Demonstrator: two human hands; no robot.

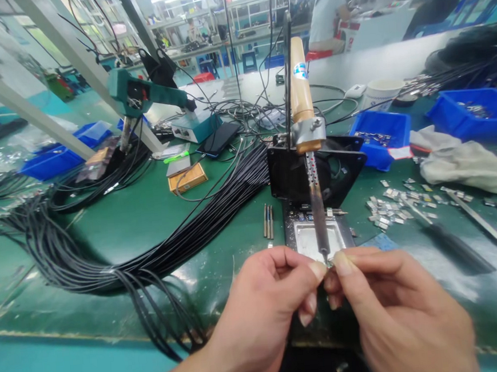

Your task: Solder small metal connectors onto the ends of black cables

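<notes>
A soldering iron [316, 192] with a wooden handle hangs tip-down in a clamp on a black stand [290, 174]. My left hand [274, 293] and my right hand [390, 301] meet just under its tip. Both are closed in a pinch, thumbs against fingers. Between the fingertips sits something small and shiny, too hidden to name; which hand grips it cannot be told. Behind the fingertips lies a shallow metal tray [304, 238]. Several thin metal tips [268, 221] lie left of the tray.
A thick bundle of black cables [159, 253] curves across the left. Small metal connectors [390, 206], a dark-handled tool [460, 247], a whitish cloth [466, 163] and blue bins [381, 127] lie to the right. A teal tool [150, 94] stands back left. People sit in the background.
</notes>
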